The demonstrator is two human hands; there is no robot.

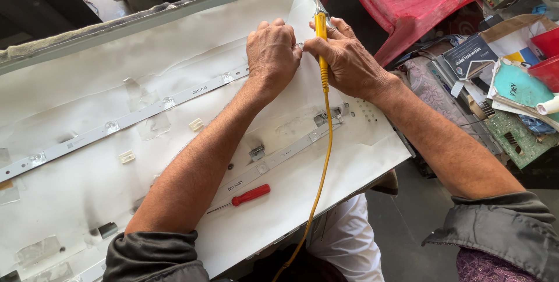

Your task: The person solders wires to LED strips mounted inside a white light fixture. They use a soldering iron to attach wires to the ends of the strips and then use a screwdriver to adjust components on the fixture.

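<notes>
A large white backlight panel point(105, 49) lies tilted in front of me, with two long light strips point(110, 126) fixed across it. My left hand point(271, 52) presses fingertips down at the right end of the upper strip. My right hand point(347, 58) is beside it, gripping a yellow-handled soldering iron point(321, 37) held upright, its metal shaft pointing up and its yellow cord point(319, 183) trailing down over the panel's near edge. The fingertips of both hands meet at the same spot on the strip.
A small red-handled screwdriver point(249, 195) lies on the panel near the lower strip point(273, 160). A red plastic chair point(419, 2) stands at the upper right. To the right is clutter: a green circuit board point(515, 139), boxes and papers point(471, 55), red containers point(544, 55).
</notes>
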